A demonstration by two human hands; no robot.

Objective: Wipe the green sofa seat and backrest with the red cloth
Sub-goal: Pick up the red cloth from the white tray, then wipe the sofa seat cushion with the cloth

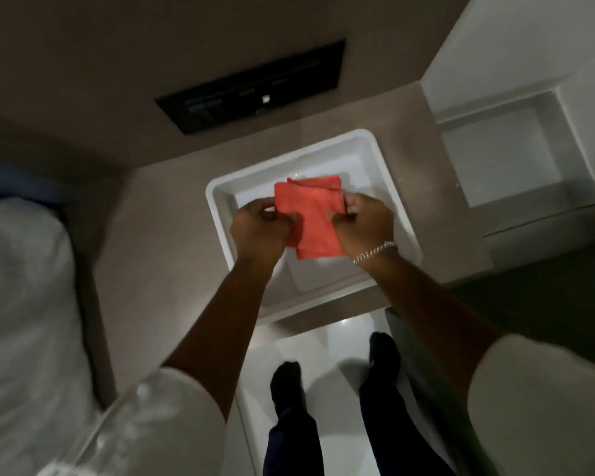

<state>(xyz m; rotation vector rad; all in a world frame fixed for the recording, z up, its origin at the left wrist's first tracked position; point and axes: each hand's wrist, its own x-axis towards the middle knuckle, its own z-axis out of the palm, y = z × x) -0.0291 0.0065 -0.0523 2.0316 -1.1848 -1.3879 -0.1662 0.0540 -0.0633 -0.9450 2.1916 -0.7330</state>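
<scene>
The red cloth point(311, 214) is folded into a rough square and held above a white square tray point(220, 214) on a taupe counter. My left hand point(260, 228) pinches its left edge and my right hand point(364, 225), with a silver chain bracelet on the wrist, pinches its right edge. Both hands are closed on the cloth. A dark green surface point(536, 310) shows at the right below the counter; I cannot tell whether it is the sofa.
A black switch panel point(255, 87) is set in the wall behind the tray. White bedding point(24, 304) lies at the left. A white shelf niche point(505, 156) sits at the right. My feet stand on a glossy white floor point(327, 359).
</scene>
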